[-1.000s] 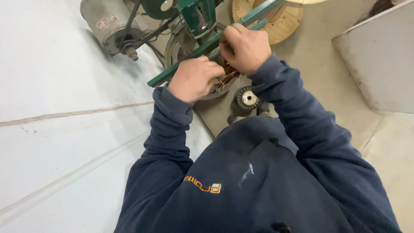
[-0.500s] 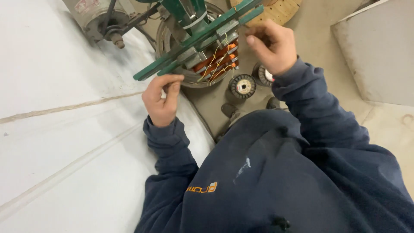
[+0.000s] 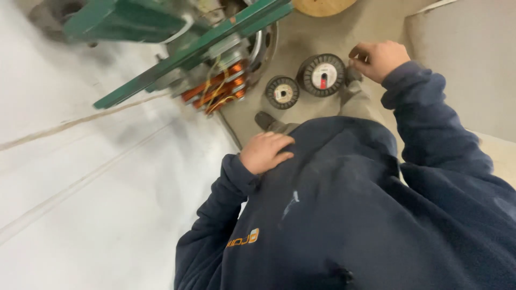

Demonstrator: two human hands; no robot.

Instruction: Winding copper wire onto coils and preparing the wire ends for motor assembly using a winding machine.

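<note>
My left hand (image 3: 266,152) rests flat against the front of my dark blue sweatshirt (image 3: 344,215) and holds nothing. My right hand (image 3: 379,58) is raised to the right with its fingers curled in, just beside a large black wire spool (image 3: 321,75); nothing shows inside it. A smaller black spool (image 3: 282,92) lies next to the large one on the floor. To the left, a motor stator with copper windings (image 3: 215,88) sits clamped under green metal bars (image 3: 193,48), away from both hands.
A white bench surface (image 3: 97,204) fills the left side. A wooden reel (image 3: 322,5) lies at the top edge and a pale board (image 3: 467,70) stands at the right. My shoe (image 3: 266,121) shows on the concrete floor below the spools.
Both hands have left the stator. The left hand dropped back onto my sweatshirt; the right hand swung right to the large spool. The view tilted down and right.
</note>
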